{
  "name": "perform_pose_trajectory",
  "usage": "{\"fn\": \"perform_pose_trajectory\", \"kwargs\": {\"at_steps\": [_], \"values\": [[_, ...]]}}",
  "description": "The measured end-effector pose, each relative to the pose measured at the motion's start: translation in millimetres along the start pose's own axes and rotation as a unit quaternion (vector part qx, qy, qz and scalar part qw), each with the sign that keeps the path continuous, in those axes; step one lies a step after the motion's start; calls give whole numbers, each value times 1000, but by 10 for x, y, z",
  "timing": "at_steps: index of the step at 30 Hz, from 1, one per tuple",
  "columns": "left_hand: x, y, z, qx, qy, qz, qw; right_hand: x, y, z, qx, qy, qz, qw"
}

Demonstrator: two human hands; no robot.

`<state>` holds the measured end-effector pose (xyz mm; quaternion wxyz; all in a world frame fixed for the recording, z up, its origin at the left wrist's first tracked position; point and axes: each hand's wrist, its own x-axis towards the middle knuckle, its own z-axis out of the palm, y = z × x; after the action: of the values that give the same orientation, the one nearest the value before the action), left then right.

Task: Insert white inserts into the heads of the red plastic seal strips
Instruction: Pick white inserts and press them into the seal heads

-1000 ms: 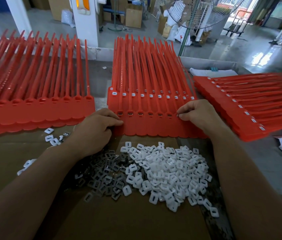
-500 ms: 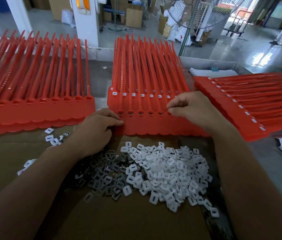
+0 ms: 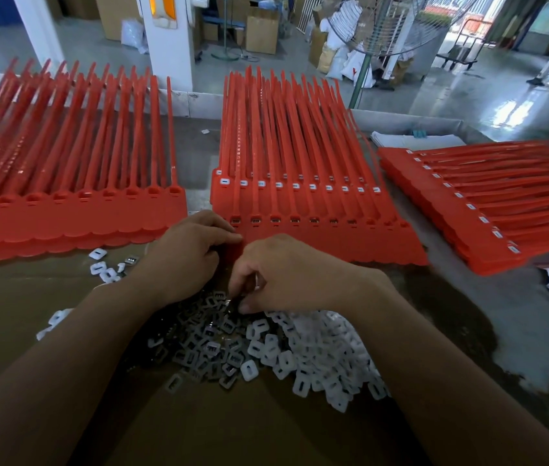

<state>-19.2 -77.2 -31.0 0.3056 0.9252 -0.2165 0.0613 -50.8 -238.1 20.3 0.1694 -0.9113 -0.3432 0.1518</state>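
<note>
In the head view, three stacks of red strips are laid across the far side of a cardboard sheet [image 3: 232,428]: a left stack [image 3: 64,213], a middle stack [image 3: 320,237] and a right stack [image 3: 488,213]. A pile of white inserts [image 3: 320,354] is heaped on the cardboard just near of the middle stack, and a few loose inserts [image 3: 99,267] are scattered to its left.

On the middle stack, a far row of heads [image 3: 295,186] is seen already filled with white, while the nearer row of heads [image 3: 295,219] shows dark openings.

The left hand [image 3: 185,253] is kept where it was half a second ago, at the near left corner of the middle stack. That corner is gripped, with the thumb laid on top and the fingers curled beside it.

The right hand [image 3: 286,274] has been moved. Earlier it was held over the right end of the nearer heads; now it has been brought leftward and nearer, close beside the left hand, at the far edge of the pile. Its fingers [image 3: 244,306] are curled down into the inserts. Whether an insert is pinched cannot be told, since the fingertips are hidden.
</note>
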Motion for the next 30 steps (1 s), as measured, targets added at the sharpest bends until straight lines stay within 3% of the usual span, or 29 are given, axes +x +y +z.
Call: {"fn": "perform_pose_trajectory", "kwargs": {"at_steps": [17, 25, 30], "values": [[-16, -20, 25, -2, 9, 13, 1000, -83, 63, -54, 120, 74, -6, 990], [-10, -14, 2, 12, -10, -8, 1000, -136, 272, -168, 142, 224, 53, 963], [-7, -23, 1, 11, -12, -11, 1000, -307, 716, -322, 162, 372, 160, 900]]}}
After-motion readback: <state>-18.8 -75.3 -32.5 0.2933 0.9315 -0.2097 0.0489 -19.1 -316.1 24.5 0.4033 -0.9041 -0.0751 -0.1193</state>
